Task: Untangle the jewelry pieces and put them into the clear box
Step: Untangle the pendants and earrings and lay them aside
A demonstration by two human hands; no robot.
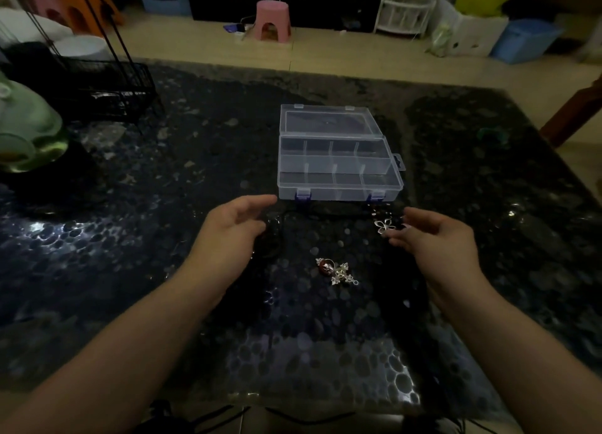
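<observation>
A clear plastic box (pixel 338 186) with several compartments lies open on the dark patterned table, its lid (pixel 329 121) folded back. Just below it, a silver flower pendant (pixel 384 226) lies by the fingertips of my right hand (pixel 433 235). A silver cross-shaped pendant with a red stone (pixel 335 271) rests on the table between my hands. Dark cords (pixel 280 235) run from the pendants and are hard to trace on the dark surface. My left hand (pixel 234 228) hovers over the cords with relaxed fingers, holding nothing that I can see. My right hand's fingers are loosely spread.
A black wire rack (pixel 110 82) and a green glass vessel (pixel 29 130) stand at the table's far left. A small green object (pixel 492 134) lies far right. Beyond the table are a pink stool (pixel 273 20), a blue bin (pixel 521 41) and a white rack (pixel 404 10).
</observation>
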